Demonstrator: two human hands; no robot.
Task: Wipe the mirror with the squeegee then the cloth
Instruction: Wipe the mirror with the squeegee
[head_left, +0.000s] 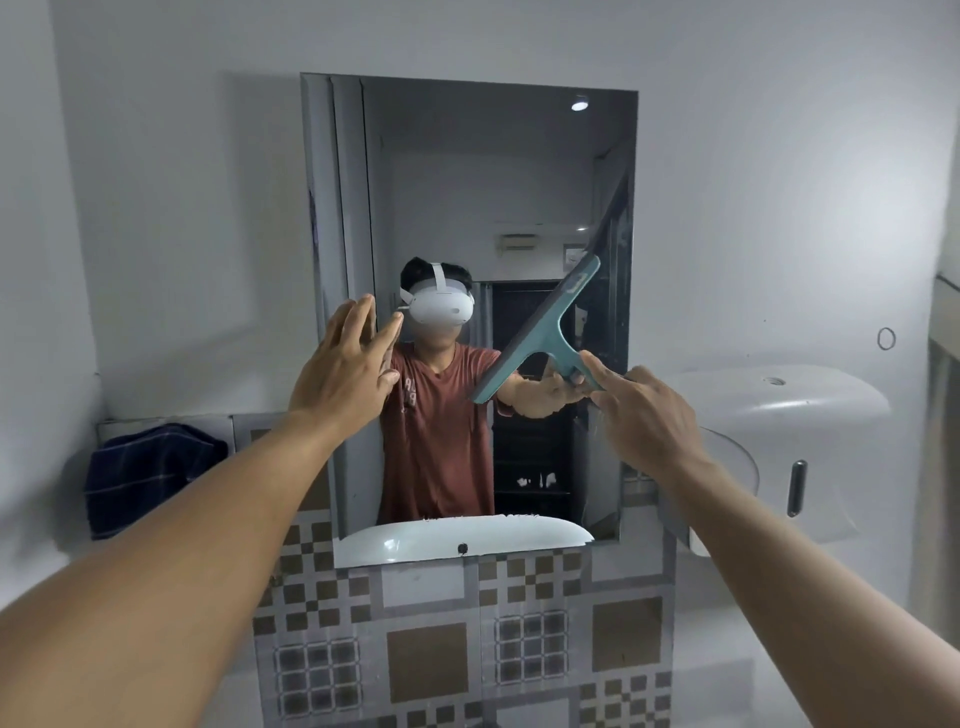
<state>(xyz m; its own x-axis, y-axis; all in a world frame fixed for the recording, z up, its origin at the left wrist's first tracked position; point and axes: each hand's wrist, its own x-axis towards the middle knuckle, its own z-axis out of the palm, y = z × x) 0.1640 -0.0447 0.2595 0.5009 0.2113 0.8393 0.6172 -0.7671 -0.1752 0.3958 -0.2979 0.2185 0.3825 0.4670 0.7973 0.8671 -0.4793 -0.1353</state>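
A tall rectangular mirror (467, 171) hangs on the white wall straight ahead. My right hand (641, 410) grips the handle of a teal squeegee (540, 332), whose blade lies slanted against the right half of the glass, upper end to the right. My left hand (345, 364) is empty, fingers spread, flat on or just off the mirror's left part. A dark blue checked cloth (150, 475) hangs over a ledge at the left, below mirror height. The mirror shows a person in a red shirt with a white headset.
A patterned tile panel (467, 639) runs below the mirror. A white wall dispenser (779, 431) juts out right of the mirror, close to my right forearm. The white basin shows only as a reflection in the mirror's lower part.
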